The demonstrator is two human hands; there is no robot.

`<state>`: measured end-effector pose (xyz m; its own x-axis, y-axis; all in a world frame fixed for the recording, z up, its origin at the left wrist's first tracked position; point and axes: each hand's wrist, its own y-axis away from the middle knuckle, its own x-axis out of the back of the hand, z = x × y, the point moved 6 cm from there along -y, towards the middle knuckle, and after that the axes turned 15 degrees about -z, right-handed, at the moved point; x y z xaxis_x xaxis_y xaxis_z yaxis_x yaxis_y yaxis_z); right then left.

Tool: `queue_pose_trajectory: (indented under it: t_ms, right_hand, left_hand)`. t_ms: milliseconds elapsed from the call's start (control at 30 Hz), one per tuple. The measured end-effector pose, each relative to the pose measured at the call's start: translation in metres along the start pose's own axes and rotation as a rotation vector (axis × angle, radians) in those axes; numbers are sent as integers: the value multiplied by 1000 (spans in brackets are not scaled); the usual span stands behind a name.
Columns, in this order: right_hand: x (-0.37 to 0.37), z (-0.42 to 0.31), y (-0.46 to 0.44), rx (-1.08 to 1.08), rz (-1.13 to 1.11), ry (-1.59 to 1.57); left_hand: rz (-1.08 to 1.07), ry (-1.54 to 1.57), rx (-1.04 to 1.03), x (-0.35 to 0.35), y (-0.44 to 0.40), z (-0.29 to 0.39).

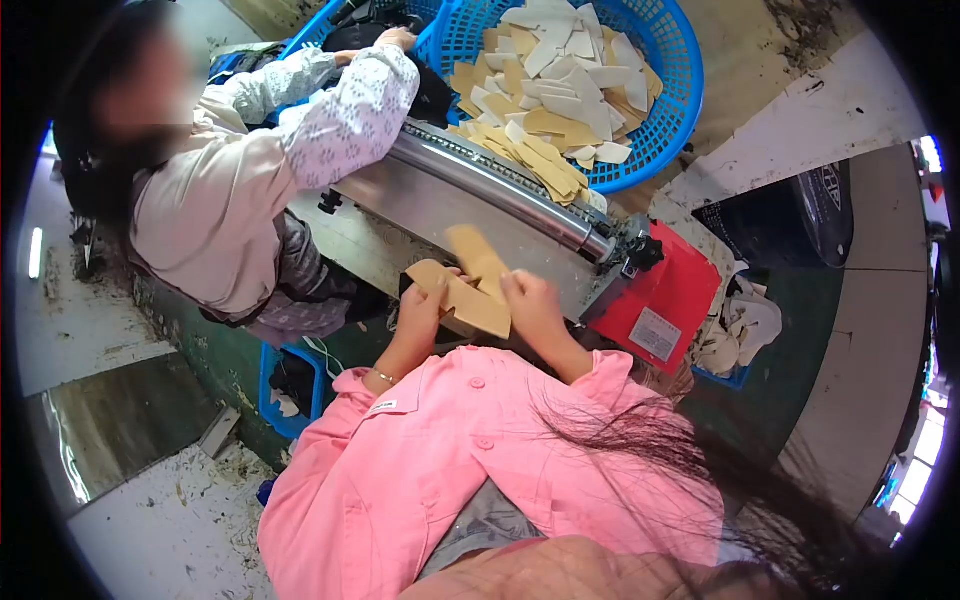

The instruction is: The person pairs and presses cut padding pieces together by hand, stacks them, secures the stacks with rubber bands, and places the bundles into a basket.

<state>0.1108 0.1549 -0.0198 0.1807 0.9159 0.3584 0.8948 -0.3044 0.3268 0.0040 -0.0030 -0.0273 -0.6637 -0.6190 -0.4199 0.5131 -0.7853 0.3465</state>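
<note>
My left hand (421, 308) is closed on a few tan flat cut pieces (478, 308) in front of my chest. One more tan piece (478, 255) stands up at an angle, pinched at its lower right by my right hand (535, 303). The pieces overlap between the two hands, and some fingertips are hidden behind them. Just beyond my hands lies the metal bed of a roller machine (450, 215), with a long shiny roller (500, 192) across it.
A blue basket (690, 100) heaped with tan and white cut pieces (570, 90) stands behind the roller. The machine's red end (675, 290) is at right. On the left a co-worker (220, 200) reaches toward black material (430, 95). A small blue bin (265, 390) sits on the floor.
</note>
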Motion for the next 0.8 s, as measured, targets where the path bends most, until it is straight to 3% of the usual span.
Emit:
queue_pose_trajectory:
  t_ms: [67, 133, 167, 267, 300, 400, 533, 600, 767, 800]
  right_hand:
    - [13, 10, -31, -47, 42, 45]
    - [11, 10, -54, -76, -19, -601]
    - [14, 3, -55, -20, 13, -713]
    - [5, 8, -32, -157, -185, -312]
    - [-8, 9, -19, -85, -181, -353]
    - [-3, -54, 18, 87, -211, 13]
    - [-7, -51, 17, 198, -56, 47]
    - [-10, -40, 13, 100, -62, 52]
    - [8, -5, -33, -77, 34, 194]
    - [12, 5, -48, -76, 74, 30]
  left_hand:
    - [-13, 13, 35, 0, 6, 0]
    - [-51, -7, 49, 0, 5, -2]
    - [-62, -7, 30, 2, 2, -8]
    - [-17, -51, 24, 6, 0, -2]
    - [87, 5, -16, 4, 2, 3]
    - [129, -123, 39, 9, 2, 2]
    - [194, -152, -18, 2, -5, 6]
    - [217, -214, 75, 9, -6, 1]
    - [71, -43, -8, 14, 4, 10]
    - [47, -36, -6, 16, 6, 8]
